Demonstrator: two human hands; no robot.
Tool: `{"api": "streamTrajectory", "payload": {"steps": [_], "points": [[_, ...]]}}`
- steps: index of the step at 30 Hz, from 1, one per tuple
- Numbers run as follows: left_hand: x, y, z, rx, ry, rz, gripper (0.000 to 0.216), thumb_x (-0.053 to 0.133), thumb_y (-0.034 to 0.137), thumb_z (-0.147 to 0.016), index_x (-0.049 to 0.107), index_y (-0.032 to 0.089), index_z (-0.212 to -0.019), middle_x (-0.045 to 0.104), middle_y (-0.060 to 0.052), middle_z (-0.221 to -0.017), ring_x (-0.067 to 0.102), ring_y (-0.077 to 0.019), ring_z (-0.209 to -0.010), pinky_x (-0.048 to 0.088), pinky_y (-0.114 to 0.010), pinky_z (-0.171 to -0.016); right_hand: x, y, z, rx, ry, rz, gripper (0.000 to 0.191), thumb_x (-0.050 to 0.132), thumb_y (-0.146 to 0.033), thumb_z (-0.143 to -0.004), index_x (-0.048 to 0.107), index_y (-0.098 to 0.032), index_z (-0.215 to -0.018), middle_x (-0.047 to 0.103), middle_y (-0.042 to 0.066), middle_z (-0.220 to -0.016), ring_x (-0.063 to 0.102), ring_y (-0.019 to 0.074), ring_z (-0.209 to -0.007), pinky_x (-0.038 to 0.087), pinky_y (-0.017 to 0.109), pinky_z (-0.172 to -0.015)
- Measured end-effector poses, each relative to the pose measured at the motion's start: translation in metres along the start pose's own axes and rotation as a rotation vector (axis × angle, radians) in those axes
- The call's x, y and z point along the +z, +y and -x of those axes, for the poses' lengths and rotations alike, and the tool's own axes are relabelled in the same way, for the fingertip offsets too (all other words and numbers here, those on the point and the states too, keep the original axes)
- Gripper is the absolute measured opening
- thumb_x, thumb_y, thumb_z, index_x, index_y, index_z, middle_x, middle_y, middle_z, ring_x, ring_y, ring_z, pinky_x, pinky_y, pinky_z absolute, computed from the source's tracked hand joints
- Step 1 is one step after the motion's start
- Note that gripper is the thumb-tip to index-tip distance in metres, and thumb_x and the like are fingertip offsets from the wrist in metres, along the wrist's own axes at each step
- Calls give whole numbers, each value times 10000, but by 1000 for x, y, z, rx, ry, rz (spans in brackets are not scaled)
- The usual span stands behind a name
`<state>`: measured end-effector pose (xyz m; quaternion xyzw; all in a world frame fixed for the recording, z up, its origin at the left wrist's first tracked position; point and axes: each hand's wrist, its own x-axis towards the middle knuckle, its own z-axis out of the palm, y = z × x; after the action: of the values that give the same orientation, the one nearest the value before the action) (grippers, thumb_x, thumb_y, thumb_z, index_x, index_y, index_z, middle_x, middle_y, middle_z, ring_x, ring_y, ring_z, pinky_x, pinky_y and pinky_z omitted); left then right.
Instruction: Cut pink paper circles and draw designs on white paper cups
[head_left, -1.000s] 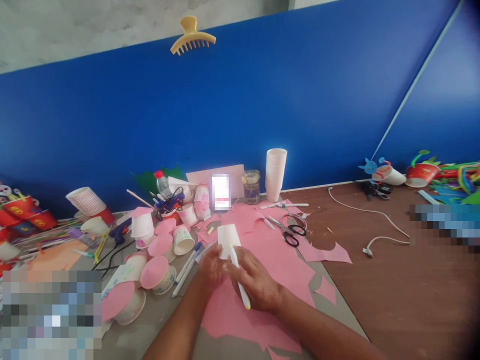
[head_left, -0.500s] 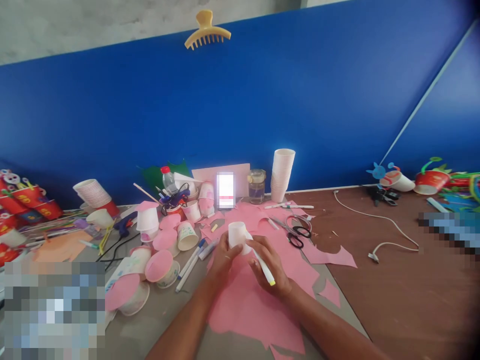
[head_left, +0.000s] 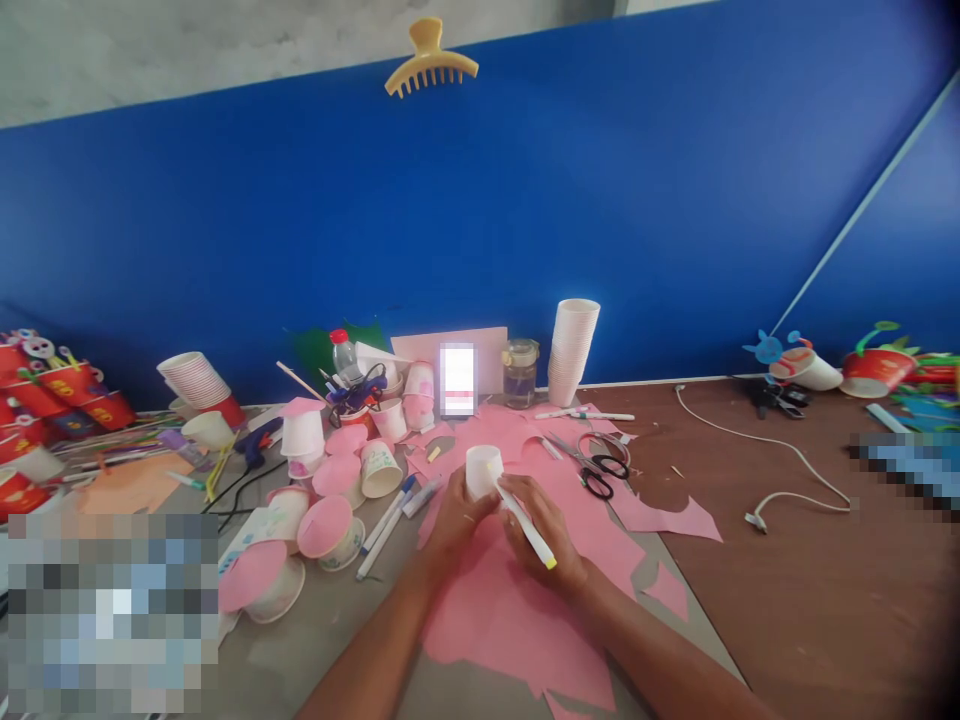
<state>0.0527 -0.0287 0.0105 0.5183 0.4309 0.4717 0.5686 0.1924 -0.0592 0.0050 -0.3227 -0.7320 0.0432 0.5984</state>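
Over the pink paper [head_left: 510,610] spread on the desk [head_left: 787,600], your left hand [head_left: 457,510] is closed around a small white paper cup [head_left: 482,470], holding it just above the sheet with its base up. Your right hand [head_left: 540,525] grips a white marker [head_left: 525,522] with a yellow end, its other end touching the cup's side. The cup's wall looks plain white from here, so any drawing on it seems barely begun, though the side facing away from you is hidden. To the left lie several cups already fitted with pink paper tops [head_left: 324,522], which suggests part of the batch is finished. A tall stack of unused cups [head_left: 574,350] stands by the blue wall, and scissors [head_left: 600,470] lie near on the paper.
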Motion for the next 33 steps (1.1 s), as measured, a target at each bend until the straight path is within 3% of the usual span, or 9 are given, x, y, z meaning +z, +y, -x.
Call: {"api": "streamTrajectory", "payload": {"steps": [6,20,33], "points": [[1,2,1,-6,18,1,516,785,363,-650,569,179,-1081,625,-88,-1069,580,-253,-976,454,-331,-809,-1,1,-1,-15,-30,-6,358,475,-105,-868,505,-214,-1208,630,113,-1006,621,231,-939,566,413,-779],[-2,-3,3,-18,-53,66,411,690,301,-754,544,200,-1124,591,-72,-1085,551,-248,-1027,456,-349,-857,-2,1,-2,-16,-39,7,339,467,-113,-884,510,-211,-1207,633,109,-982,629,226,-919,573,416,-769],[-1,-4,-1,45,-30,-22,468,727,387,-722,553,185,-1106,607,-86,-1086,564,-255,-1004,448,-368,-852,-1,1,-4,-5,-31,-9,327,472,-109,-881,527,-209,-1187,628,101,-960,626,213,-871,573,385,-738]]}}
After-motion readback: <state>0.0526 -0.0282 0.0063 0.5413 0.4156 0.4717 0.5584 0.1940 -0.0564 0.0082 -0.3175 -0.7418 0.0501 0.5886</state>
